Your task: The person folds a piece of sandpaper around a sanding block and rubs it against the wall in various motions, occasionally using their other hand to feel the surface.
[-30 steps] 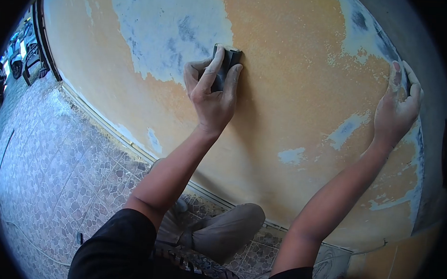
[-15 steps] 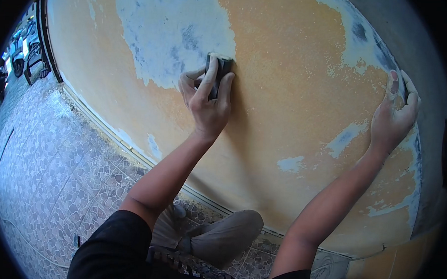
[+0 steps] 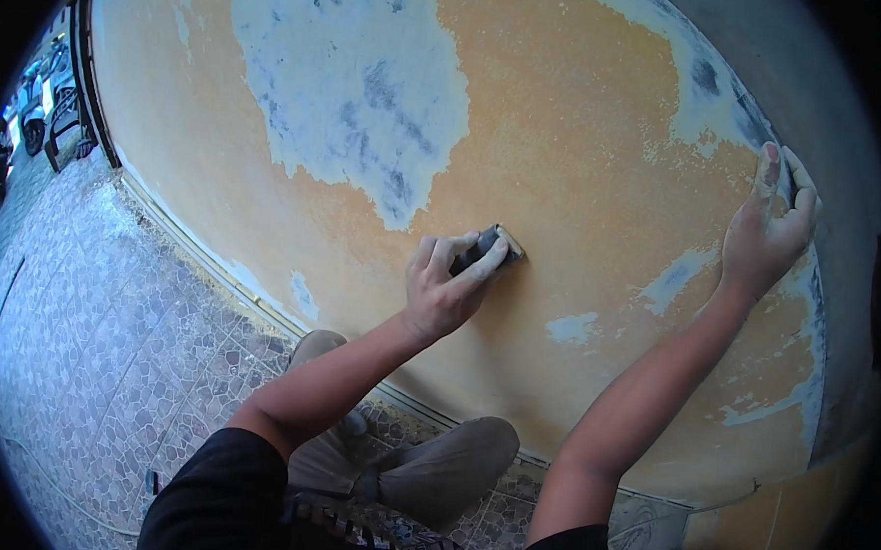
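Knees [image 3: 467, 463] in grey trousers sit nearest, over tiled floor [image 3: 113, 339]. The left hand [image 3: 445, 293] pinches a dark block [image 3: 483, 247] against the orange panel [image 3: 563, 182], below a large pale patch [image 3: 355, 85]. The right hand [image 3: 769, 230] cups the panel's edge; far left stands what looks like a chair [image 3: 66, 119].

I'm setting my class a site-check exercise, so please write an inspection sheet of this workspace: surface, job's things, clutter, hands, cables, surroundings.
Surface: large panel, orange-tan with pale, ragged-edged patches, some marked dark grey.
Job's things: small dark block, apparently against the panel.
Clutter: small dark object on the floor, too small to identify; pale dust along the panel's lower edge.
Hands: left hand grips the block; right hand is at the panel's right edge, its hold unclear.
Cables: thin pale line, possibly a cable, on the floor at lower left.
Surroundings: stone-patterned floor; dark chair and wheeled vehicle, apparently, at far left.
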Available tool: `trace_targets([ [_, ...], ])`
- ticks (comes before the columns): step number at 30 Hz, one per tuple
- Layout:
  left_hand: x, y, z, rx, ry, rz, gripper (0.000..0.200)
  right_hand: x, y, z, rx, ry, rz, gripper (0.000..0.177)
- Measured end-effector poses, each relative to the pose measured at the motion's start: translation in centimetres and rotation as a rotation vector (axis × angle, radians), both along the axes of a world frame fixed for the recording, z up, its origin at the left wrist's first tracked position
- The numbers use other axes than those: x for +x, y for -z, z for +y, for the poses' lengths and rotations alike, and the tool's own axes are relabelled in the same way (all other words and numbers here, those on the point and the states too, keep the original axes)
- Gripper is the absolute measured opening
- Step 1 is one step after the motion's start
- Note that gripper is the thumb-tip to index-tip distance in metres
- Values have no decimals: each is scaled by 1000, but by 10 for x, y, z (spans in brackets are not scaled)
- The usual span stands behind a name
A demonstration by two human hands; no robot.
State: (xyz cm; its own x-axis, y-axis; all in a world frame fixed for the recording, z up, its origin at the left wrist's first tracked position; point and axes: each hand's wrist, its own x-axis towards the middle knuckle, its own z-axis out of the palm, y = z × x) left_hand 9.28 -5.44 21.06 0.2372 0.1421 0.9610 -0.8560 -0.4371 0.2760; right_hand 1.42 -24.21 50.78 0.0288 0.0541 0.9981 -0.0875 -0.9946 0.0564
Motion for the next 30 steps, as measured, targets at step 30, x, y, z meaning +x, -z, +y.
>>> trace_targets([
  [30, 19, -55, 28, -434, 68, 234, 47, 0, 0, -16, -187, -105, -43, 42],
])
